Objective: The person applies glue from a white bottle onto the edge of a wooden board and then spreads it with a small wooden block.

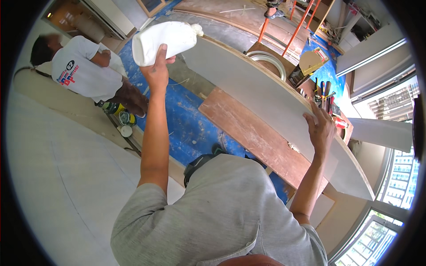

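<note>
A white plastic bottle (166, 41) lies tipped on its side in my left hand (156, 73), its whitish, crusted nozzle close to the far-left end of a long panel's upper edge. My fingers are wrapped round the lower side of the bottle. The panel (257, 91) has a pale grey-white face and a bare layered-wood edge, and it stands on edge in front of me. My right hand (320, 128) grips that top edge farther right, with the thumb on the near face and the fingers over the edge. Whether glue is coming out cannot be made out.
Behind the panel are a tool holder (326, 95), a coiled white strip (268, 62) and an orange ladder (293, 31). A reddish-brown board (253, 133) lies below the panel, beside blue floor sheeting (177, 122). Another person (86, 66) stands at left near buckets (126, 118).
</note>
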Demonstrator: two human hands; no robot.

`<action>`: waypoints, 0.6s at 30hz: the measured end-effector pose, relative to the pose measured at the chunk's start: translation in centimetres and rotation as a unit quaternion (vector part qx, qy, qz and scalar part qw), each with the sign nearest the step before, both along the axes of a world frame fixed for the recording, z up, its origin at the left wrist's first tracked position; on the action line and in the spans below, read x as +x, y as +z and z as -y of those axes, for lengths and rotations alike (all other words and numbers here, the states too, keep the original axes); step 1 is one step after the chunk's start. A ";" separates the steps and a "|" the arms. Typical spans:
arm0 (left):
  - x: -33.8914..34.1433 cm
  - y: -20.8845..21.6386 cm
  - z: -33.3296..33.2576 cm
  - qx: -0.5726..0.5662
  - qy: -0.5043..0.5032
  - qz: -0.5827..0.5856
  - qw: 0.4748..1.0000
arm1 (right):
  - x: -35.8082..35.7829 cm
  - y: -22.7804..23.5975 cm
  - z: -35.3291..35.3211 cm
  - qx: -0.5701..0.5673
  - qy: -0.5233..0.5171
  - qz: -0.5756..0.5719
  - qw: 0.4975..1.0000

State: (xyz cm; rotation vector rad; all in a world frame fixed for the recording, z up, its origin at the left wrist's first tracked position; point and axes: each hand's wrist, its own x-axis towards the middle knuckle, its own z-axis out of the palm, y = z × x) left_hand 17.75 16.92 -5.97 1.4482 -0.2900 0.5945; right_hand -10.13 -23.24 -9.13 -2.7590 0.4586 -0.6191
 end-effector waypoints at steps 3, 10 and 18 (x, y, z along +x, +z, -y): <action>-0.2 0.4 0.2 0.017 0.022 0.005 1.000 | 0.1 0.3 -0.1 -0.006 -0.002 -0.006 1.000; -0.2 0.1 -0.2 0.002 0.019 -0.014 1.000 | 0.2 0.0 0.2 -0.006 0.000 -0.012 1.000; -0.8 0.1 0.6 -0.040 0.015 -0.008 0.999 | 0.2 0.2 0.2 -0.017 0.004 -0.008 1.000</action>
